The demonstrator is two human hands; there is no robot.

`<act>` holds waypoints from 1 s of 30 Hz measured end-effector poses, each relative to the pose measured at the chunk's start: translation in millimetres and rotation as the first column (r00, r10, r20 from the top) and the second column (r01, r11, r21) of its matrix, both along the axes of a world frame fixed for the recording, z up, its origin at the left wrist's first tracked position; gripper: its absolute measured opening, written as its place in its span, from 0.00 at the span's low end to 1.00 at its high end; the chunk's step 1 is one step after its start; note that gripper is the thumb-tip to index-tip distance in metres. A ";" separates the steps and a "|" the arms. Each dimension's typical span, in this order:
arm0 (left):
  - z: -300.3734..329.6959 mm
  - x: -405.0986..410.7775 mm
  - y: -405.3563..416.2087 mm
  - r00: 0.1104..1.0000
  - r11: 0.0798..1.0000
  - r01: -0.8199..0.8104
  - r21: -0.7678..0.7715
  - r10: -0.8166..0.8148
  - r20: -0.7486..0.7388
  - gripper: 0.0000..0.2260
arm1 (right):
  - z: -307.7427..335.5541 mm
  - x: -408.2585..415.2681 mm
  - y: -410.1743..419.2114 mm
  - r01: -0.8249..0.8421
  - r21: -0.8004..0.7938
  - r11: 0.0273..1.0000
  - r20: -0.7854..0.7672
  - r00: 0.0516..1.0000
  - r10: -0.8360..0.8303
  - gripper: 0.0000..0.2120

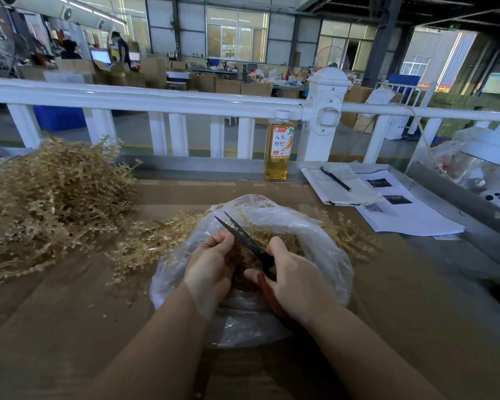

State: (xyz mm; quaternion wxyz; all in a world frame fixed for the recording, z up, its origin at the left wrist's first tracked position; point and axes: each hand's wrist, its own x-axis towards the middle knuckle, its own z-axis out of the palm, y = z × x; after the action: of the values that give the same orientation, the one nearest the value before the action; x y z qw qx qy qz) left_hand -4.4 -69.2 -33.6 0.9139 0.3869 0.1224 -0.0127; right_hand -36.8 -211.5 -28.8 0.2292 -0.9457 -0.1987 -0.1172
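Our right hand [296, 281] grips open scissors [244, 236]; our left hand [211, 264], contents hidden, curls right beside them, so closing could nick it.

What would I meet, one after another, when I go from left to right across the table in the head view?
Heap of beige sprigs → left hand → right hand gripping the scissors → printed papers → clear plastic bags at the far right.
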 end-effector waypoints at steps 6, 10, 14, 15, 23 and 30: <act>-0.5 0.4 -1.6 1.000 0.999 -0.010 0.050 0.010 -0.006 0.10 | 1.6 0.1 -0.3 -0.010 -0.006 1.000 -0.002 1.000 0.010 0.17; 0.1 -0.8 -1.7 1.000 0.997 -0.005 0.073 0.005 -0.005 0.11 | 1.7 -0.6 -1.5 0.005 0.004 1.000 0.017 1.000 -0.005 0.18; 1.0 -2.4 -4.2 1.000 0.996 0.010 0.088 -0.009 -0.006 0.10 | -0.3 0.3 -0.3 0.023 0.017 1.000 0.034 0.999 -0.024 0.17; 1.4 -2.8 -4.6 1.000 0.996 0.016 0.089 -0.016 -0.001 0.10 | -0.6 0.7 0.6 0.027 0.023 0.999 0.037 0.999 -0.028 0.17; 1.6 -3.3 -2.8 0.999 0.995 0.050 0.091 -0.050 -0.001 0.09 | -0.5 2.8 1.7 0.004 0.048 0.999 0.018 1.000 -0.005 0.16; 1.1 -2.9 -2.1 0.999 0.993 0.051 0.106 -0.051 -0.006 0.11 | -0.3 3.6 1.4 0.008 0.049 0.999 0.042 0.999 -0.010 0.16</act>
State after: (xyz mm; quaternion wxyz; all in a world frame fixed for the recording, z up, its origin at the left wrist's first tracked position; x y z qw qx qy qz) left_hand -7.3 -71.4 -32.4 0.8912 0.4379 0.1145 -0.0299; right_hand -33.2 -210.2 -29.1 0.2473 -0.9380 -0.1964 -0.1430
